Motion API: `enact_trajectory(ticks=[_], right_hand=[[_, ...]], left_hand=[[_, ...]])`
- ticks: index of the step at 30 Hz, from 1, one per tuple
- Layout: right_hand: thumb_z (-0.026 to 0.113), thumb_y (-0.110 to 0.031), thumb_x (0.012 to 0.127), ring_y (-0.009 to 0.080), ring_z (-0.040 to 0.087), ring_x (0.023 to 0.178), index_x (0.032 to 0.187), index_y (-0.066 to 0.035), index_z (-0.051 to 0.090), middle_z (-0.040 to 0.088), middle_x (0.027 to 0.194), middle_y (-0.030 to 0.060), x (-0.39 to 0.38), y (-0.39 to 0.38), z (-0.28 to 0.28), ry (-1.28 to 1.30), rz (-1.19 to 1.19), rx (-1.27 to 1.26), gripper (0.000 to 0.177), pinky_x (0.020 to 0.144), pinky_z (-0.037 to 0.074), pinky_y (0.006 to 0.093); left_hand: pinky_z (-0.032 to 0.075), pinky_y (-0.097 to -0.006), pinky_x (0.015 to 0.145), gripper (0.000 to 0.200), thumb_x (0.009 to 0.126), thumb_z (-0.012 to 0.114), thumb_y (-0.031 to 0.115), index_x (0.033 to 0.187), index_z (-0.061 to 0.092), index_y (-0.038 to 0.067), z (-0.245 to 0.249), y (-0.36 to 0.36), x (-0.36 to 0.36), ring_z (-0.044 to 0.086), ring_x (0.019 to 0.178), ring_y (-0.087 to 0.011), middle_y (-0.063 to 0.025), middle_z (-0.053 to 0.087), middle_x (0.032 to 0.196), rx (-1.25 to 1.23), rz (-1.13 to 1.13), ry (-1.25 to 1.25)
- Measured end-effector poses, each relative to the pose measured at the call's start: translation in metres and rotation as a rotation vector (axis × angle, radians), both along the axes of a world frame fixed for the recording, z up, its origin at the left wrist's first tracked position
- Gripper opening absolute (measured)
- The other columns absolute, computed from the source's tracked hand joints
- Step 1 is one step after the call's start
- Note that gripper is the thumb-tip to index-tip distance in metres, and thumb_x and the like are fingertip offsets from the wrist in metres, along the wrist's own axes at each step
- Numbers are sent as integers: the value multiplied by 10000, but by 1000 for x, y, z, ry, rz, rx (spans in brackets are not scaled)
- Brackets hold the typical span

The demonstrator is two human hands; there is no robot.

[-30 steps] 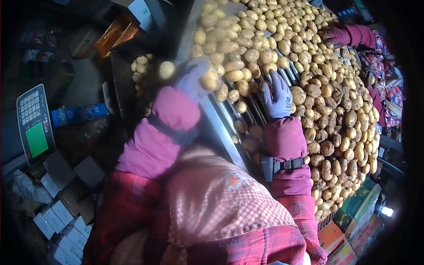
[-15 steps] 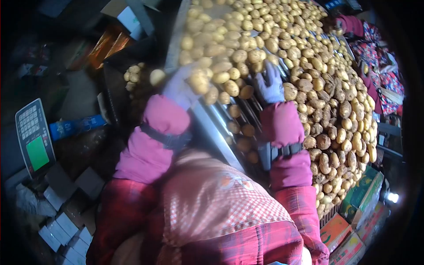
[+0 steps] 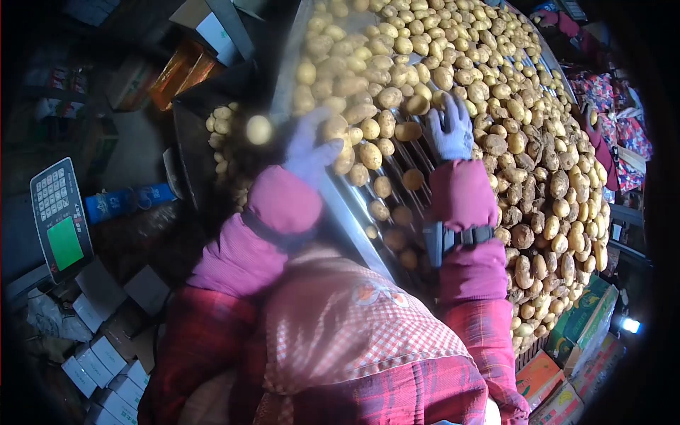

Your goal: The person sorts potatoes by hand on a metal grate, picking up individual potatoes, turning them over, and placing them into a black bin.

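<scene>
My left hand (image 3: pixel 309 150), in a pale lavender glove, is at the near left edge of the potatoes (image 3: pixel 414 71). Its fingers and thumb are apart, close beside a potato (image 3: pixel 335 128); whether they touch is hard to make out. To its left a pale potato (image 3: pixel 259 129) appears by itself, blurred, apart from the pile. My right hand (image 3: pixel 451 131), gloved alike, lies with fingers spread at the edge of the dense potatoes, above the metal rollers (image 3: pixel 409 157). Several potatoes sit on the rollers between my two hands.
A metal rail (image 3: pixel 352 225) edges the rollers. Left are a dark bin (image 3: pixel 195 117) with potatoes and a scale display (image 3: pixel 62 219) with a green screen. Cartons (image 3: pixel 95 368) stand lower left, a green box (image 3: pixel 582 319) lower right. Another person's sleeve (image 3: pixel 602 152) shows at far right.
Both hands appear slightly farther right, though the whole view has shifted a little too. Potatoes near my left hand have shifted. The lone pale potato stays left of that hand.
</scene>
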State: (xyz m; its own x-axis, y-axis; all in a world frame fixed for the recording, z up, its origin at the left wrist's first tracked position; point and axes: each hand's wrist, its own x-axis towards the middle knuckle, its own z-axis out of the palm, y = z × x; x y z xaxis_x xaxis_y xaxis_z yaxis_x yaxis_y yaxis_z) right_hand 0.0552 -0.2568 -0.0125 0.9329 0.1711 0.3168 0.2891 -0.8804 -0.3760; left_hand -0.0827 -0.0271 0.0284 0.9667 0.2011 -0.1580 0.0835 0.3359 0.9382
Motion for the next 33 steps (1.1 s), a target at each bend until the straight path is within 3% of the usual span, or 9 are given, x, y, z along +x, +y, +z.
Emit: enact_trajectory(ticks=[5,10,16,20,26,29,30,31,33], right_hand=[[513,-466,804,422,369,1247,1270,-288,496,264,1430,232,20,13,-19,279,-94,17,499,1036,336,442],[535,-414,811,423,410,1211,1223,-262,531,357,1371,219,-11,3,-26,162,307,132,439,948,423,451],[594,-385,821,412,489,1146,1276,-185,518,384,1354,253,-11,0,-5,357,207,-23,503,954,425,411],[524,-381,870,328,591,984,1128,-156,608,627,1032,119,37,-6,47,438,154,-153,353,856,462,408],[463,-353,868,298,551,1072,1039,-141,605,599,1142,125,99,25,30,332,-196,-626,307,905,399,430],[455,-351,876,283,529,1120,1068,-138,601,593,1173,114,107,43,30,384,-277,-563,321,945,367,420],[636,-446,749,313,490,1154,1254,-189,439,548,1184,116,117,37,24,453,-225,-701,600,932,406,456],[648,-449,738,313,503,1144,1241,-181,457,567,1172,128,120,31,17,439,-230,-672,601,934,402,459],[655,-442,744,341,553,1071,1185,-160,510,607,1113,154,112,29,31,477,-272,-513,544,900,429,454]], left_hand=[[372,-241,895,498,856,559,46,1333,415,61,1,3,2,434,1066,-123,-60,472,1230,8,-9,51],[331,-186,619,456,884,552,141,1325,442,113,8,1,0,387,706,-36,33,520,975,60,-10,126],[267,-172,520,440,896,504,182,1326,438,112,25,10,4,312,586,-25,60,473,806,-15,-124,244],[278,-160,514,441,880,506,133,1316,442,108,18,11,9,332,592,-26,37,496,929,-17,-152,252],[317,-157,517,467,865,499,41,1319,430,127,15,25,13,351,598,-30,13,506,1034,-117,-225,286],[399,-248,680,488,867,475,43,1342,379,103,16,34,19,450,808,-113,-46,496,1133,-324,-265,320],[443,-294,763,499,867,463,45,1352,355,89,15,37,23,503,915,-155,-75,490,1178,-418,-273,333],[486,-339,846,510,868,452,47,1363,331,75,14,39,25,556,1022,-197,-105,485,1223,-513,-277,345],[429,-472,959,498,854,412,30,1343,323,54,-1,47,27,469,1194,-327,-189,407,1325,-643,-284,332]])
